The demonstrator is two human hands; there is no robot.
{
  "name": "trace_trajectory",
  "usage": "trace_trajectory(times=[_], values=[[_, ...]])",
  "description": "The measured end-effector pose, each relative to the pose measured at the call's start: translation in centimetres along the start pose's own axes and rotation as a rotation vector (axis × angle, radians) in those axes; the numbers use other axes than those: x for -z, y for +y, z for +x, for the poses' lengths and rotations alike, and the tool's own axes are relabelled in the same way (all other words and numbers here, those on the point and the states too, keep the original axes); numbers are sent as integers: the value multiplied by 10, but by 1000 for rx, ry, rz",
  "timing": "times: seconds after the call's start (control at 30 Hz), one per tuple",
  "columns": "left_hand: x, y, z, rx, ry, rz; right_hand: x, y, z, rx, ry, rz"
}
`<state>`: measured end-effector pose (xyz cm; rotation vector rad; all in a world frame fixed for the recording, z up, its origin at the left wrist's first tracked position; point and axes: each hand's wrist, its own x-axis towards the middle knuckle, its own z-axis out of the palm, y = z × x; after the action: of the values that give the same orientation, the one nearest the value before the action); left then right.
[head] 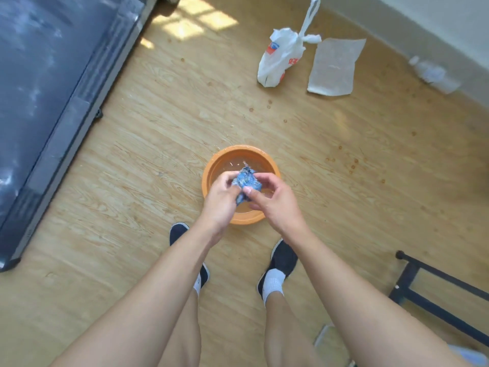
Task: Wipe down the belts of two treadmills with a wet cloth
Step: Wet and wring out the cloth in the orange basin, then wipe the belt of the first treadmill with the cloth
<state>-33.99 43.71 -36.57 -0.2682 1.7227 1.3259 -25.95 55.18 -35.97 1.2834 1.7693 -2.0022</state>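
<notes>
A treadmill belt [39,88] is seen at ten o'clock from the orange basin [239,148], which is set on the floor [132,181] at twelve o'clock from the shoes [280,260]. Over the basin, the left hand [221,197] and right hand [275,203] are held together, both clamped on a bunched blue cloth [247,180].

Not much to read here, honestly. The only print sits on the white plastic bag [277,62]: a blue-and-red logo near the top and a couple of red letters lower down, all too crumpled and blurry to make out.
</notes>
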Motion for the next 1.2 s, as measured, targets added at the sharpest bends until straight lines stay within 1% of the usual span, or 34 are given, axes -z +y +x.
trace_trajectory(times=[0.07,0.17,0.2,0.3,0.37,0.43,0.47,0.53,0.57,0.63,0.7,0.77,0.8,0.87,0.97,1.03,1.13,1.2], values=[[17,42,-57,-86,22,77,11,-61,-38,56,-37,-79],[47,115,-152,-164,116,194,20,-160,-110,143,-122,-179],[56,140,-184,-200,138,254,20,-190,-136,175,-144,-201],[76,207,-280,-352,188,570,15,-265,-214,239,-167,-268],[91,238,-342,-418,242,623,4,-304,-263,288,-185,-280],[106,258,-400,-422,329,589,-13,-334,-307,339,-206,-256],[114,262,-426,-387,371,544,-24,-347,-328,360,-221,-231],[133,265,-474,-343,382,293,-52,-369,-363,374,-295,-142],[144,264,-497,-350,375,151,-68,-380,-380,368,-360,-98],[172,257,-535,-400,429,-22,-106,-402,-410,368,-504,-42],[206,250,-569,-452,515,-170,-146,-419,-437,376,-620,-32],[244,242,-595,-501,588,-362,-187,-431,-458,402,-694,-69],[267,238,-606,-532,617,-421,-209,-435,-467,421,-721,-103],[314,232,-624,-582,684,-443,-257,-441,-483,483,-744,-196],[386,226,-645,-628,769,-347,-325,-447,-508,612,-730,-300],[426,226,-660,-628,791,-275,-363,-453,-527,674,-697,-311],[475,229,-676,-620,817,-155,-405,-464,-551,707,-635,-296],[502,234,-679,-668,824,-164,-428,-470,-556,708,-606,-289]])
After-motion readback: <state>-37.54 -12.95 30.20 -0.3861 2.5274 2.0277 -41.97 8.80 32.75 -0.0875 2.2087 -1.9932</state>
